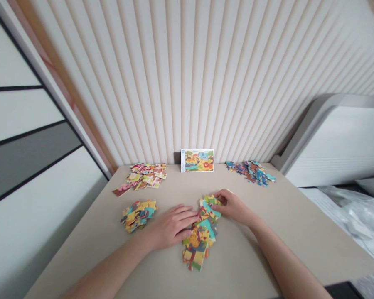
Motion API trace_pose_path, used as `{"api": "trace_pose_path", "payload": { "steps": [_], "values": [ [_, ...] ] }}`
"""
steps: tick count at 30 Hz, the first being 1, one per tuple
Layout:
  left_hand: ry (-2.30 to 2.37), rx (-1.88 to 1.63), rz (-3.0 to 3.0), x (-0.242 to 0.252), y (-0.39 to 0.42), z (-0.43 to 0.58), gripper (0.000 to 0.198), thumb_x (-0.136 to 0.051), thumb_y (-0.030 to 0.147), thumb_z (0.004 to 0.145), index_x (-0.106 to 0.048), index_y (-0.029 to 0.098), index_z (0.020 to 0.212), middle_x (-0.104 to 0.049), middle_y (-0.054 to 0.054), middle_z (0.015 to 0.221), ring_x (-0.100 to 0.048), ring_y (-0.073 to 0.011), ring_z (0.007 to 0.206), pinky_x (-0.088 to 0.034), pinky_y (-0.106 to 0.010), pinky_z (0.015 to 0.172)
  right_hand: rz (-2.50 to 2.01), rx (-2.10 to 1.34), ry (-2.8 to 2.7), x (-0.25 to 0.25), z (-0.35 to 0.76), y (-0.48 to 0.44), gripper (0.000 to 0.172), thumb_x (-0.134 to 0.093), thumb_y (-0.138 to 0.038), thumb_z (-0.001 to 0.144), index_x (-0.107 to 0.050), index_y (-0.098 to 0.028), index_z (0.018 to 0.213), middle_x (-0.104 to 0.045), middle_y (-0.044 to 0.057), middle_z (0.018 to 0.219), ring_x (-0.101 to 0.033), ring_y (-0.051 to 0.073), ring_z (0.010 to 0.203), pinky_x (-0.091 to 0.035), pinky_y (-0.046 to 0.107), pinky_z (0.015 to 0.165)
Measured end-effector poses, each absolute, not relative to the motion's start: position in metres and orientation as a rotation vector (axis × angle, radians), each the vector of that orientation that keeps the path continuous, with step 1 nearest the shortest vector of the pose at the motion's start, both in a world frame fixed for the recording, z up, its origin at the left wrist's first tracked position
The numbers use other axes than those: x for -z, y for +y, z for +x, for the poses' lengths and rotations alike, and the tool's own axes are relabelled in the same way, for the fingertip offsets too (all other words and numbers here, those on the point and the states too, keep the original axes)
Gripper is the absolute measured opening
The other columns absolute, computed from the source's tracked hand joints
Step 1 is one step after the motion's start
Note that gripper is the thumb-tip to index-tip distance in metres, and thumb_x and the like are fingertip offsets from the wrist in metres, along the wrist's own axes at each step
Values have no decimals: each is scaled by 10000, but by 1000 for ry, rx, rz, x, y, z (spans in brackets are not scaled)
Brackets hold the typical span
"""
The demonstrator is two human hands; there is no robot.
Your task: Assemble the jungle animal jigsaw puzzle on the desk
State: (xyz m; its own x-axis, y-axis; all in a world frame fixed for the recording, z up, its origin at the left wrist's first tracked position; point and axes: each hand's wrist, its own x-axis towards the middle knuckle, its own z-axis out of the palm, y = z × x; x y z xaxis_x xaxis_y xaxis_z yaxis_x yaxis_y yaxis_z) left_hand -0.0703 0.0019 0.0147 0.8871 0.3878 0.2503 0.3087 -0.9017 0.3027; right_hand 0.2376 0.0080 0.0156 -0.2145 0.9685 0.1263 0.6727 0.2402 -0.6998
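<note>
One head-worn camera looks forward and down across the desk (252, 263); it sits above and behind the fingers (187, 218) of the left hand (165, 229) and right hand (234, 206), wide enough for both desk sides; a ribbed wall (187, 83) fills the upper middle.

Two hands (172, 226) (234, 207), four piles of puzzle pieces (202, 232) (139, 215) (147, 176) (252, 172), one picture card (197, 161), one table (233, 270)

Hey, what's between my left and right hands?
In the head view, a heap of colorful puzzle pieces lies between your left hand and right hand.
</note>
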Motion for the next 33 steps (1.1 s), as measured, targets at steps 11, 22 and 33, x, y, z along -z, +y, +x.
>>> {"api": "trace_pose_path", "payload": {
  "steps": [11, 22, 33],
  "values": [
    [536, -501, 2780, -13, 2, -71, 464, -522, 379, 1023, -504, 250, 1468, -578, -96, 1440, -500, -257, 1368, -354, -473, 1203, -1575, -390, -1865, -25, 269, 18, 347, -530, -463, 952, -781, -234, 1025, -757, 103, 975, -657, 242, 823, -494, 365, 761],
    [547, -461, 2770, -13, 2, -70, 475, -515, 380, 1027, -487, 258, 1484, -564, -88, 1462, -488, -254, 1382, -337, -481, 1212, -1804, -469, -2041, -10, 317, 21, 449, -769, -508, 748, -777, -242, 1110, -736, 86, 985, -657, 265, 887, -482, 347, 804],
    [542, -455, 2781, -13, 2, -71, 469, -504, 386, 1031, -490, 254, 1481, -559, -88, 1468, -484, -258, 1385, -332, -486, 1214, -1716, -518, -2019, -9, 306, 21, 568, -765, -378, 751, -679, -254, 1299, -683, 103, 1164, -628, 291, 1052, -472, 391, 958]
  ]
}}
